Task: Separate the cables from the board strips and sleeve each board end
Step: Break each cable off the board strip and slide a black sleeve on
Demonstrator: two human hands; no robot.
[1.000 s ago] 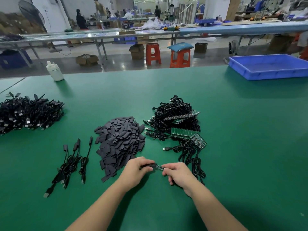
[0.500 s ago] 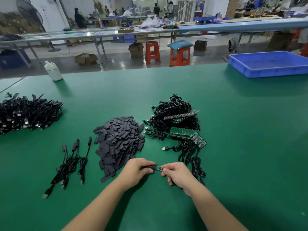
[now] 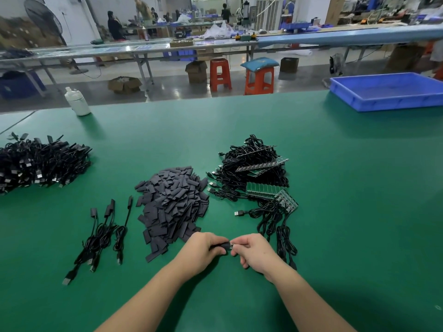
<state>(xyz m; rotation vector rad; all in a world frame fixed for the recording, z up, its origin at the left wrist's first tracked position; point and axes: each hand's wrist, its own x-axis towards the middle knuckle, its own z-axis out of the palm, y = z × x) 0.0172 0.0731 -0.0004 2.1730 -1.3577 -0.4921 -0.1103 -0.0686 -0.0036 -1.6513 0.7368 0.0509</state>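
Observation:
My left hand (image 3: pixel 203 250) pinches a dark sleeve (image 3: pixel 221 246) that sits over most of a small board end (image 3: pixel 231 247). My right hand (image 3: pixel 256 254) pinches that board's other end, and its black cable (image 3: pixel 282 245) trails off to the right. Behind my hands lies a heap of dark sleeves (image 3: pixel 171 202). To its right is a tangle of cables with green board strips (image 3: pixel 262 189) on top. A few sleeved cables (image 3: pixel 103 236) lie at the left.
A big pile of black cables (image 3: pixel 40 161) sits at the far left of the green table (image 3: pixel 347 212). A white bottle (image 3: pixel 76 101) stands at the far edge, a blue tray (image 3: pixel 388 92) at the far right. Stools and benches stand beyond.
The sleeve has slid further over the board end; less of the board shows between my hands, which have come closer together.

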